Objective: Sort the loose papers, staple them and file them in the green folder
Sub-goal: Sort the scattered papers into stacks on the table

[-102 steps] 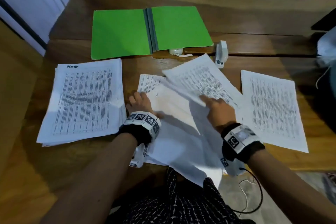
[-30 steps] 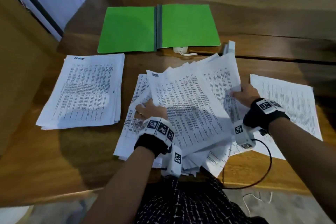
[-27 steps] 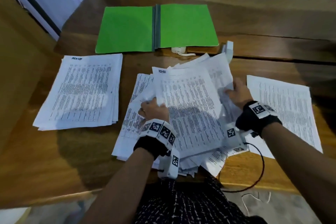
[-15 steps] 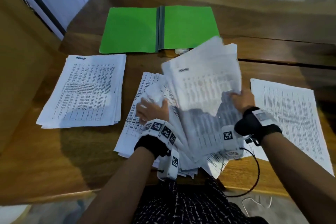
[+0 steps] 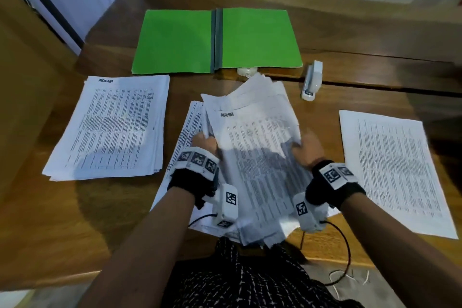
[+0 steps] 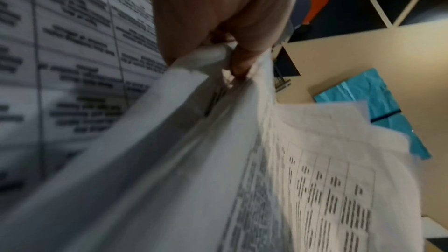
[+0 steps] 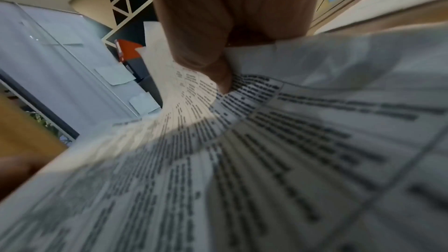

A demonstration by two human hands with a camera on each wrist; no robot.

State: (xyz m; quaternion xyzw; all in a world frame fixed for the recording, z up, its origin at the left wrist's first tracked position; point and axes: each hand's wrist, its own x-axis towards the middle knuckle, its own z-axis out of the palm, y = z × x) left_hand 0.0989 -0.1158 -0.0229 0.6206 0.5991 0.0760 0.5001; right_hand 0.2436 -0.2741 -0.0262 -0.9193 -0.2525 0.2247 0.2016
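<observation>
White sheets everywhere, and the middle bundle [image 5: 252, 157] is up off the surface now, tilted, near edge low by the person's lap, far edge fanned toward the green folder [image 5: 215, 40]. Left hand [image 5: 205, 144] pinches the bundle's left long edge, fingers curled round several sheets per the left wrist view [image 6: 238, 68]; right hand [image 5: 308, 149] grips the right long edge, thumb on top of the print [image 7: 223, 79]. So both grips are closed on paper, one per side, w/ the long axis running away from the person toward the far edge. Top sheet reads something like "ADMIN", same header as the stack at the surface's left edge [image 5: 112, 127], so I'd judge that's where it goes; left hand's the nearer one, move is sideways. Another pile sits by the right edge [image 5: 392, 170]. A few sheets remain flat under the lifted bundle [image 5: 186, 137]. Stapler [image 5: 311, 80] is beyond the bundle's far-right corner, just off the folder's near-right corner, untouched. Folder lies open at the far edge, nothing filed yet. Bundle's ragged, needs squaring first, imo.
</observation>
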